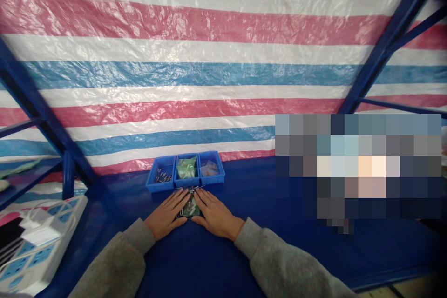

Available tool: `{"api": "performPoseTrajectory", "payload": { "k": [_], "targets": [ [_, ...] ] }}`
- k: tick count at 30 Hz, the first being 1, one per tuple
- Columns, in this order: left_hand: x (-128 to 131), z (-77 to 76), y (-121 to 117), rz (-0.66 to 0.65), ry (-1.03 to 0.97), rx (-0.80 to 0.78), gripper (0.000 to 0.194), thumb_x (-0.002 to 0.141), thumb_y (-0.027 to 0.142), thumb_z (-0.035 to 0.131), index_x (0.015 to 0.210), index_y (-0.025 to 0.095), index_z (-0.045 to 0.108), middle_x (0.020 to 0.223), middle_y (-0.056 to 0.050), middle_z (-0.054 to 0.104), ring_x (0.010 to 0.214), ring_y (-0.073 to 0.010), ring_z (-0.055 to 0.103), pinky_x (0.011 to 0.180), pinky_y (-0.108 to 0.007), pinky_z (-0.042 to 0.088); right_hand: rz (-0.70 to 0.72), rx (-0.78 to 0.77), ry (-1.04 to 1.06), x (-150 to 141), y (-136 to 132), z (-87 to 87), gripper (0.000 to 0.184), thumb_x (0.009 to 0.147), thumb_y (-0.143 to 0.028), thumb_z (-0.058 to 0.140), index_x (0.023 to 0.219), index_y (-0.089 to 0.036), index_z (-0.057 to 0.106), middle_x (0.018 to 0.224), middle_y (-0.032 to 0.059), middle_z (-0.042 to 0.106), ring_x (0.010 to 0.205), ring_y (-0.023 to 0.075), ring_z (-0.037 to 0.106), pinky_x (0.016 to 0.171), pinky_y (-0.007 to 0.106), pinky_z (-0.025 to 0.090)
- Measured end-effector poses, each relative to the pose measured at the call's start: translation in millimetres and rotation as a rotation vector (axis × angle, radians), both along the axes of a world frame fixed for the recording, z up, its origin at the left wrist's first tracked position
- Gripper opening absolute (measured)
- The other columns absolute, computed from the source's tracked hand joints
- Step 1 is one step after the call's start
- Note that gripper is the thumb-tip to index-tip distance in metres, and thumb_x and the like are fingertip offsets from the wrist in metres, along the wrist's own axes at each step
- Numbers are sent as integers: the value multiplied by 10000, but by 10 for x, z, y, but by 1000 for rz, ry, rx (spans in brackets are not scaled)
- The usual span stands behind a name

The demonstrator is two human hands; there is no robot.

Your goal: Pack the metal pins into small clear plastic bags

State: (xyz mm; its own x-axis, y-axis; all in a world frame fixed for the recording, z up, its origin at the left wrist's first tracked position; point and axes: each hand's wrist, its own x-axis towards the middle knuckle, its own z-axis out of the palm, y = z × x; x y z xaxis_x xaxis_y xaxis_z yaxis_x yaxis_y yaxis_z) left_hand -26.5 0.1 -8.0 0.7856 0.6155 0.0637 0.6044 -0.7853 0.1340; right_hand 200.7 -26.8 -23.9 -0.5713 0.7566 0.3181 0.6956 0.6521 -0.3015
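One counter (195, 260), dark blue, smooth, faintly glossy; a straight edge shows at lower right; part of the right side obscured by a pixelated block. Directly upon it, toward the back: three open blue plastic bins, side by side in a slightly slanting row, comprising left bin (160, 189), middle bin (187, 182) and right bin (212, 180). In front of these: one low heap of small metal pieces (191, 206), dark and silvery, individual forms too small to tell, partly covered by left hand (171, 214) and right hand (217, 214), fingers extended.
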Motion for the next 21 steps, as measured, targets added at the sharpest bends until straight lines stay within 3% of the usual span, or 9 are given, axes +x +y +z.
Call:
{"api": "performPoseTrajectory", "payload": {
  "k": [11,21],
  "targets": [
    [36,-119,24,66,-39,45,577,915,408,322,1416,240,90,1481,-48,156,1354,-235,123,1100,-440,200,-58,43,8,-62,30,-28,622,862,-420,484,1353,-68,335,1383,168,359,1283,253,324,1057,391,302],
    [26,-144,62,36,-100,5,587,905,398,347,1415,255,93,1479,-62,165,1352,-246,126,1086,-455,223,-56,30,43,-65,42,0,583,838,-374,546,1331,-108,384,1352,147,415,1259,244,368,1047,388,324]
  ]
}}
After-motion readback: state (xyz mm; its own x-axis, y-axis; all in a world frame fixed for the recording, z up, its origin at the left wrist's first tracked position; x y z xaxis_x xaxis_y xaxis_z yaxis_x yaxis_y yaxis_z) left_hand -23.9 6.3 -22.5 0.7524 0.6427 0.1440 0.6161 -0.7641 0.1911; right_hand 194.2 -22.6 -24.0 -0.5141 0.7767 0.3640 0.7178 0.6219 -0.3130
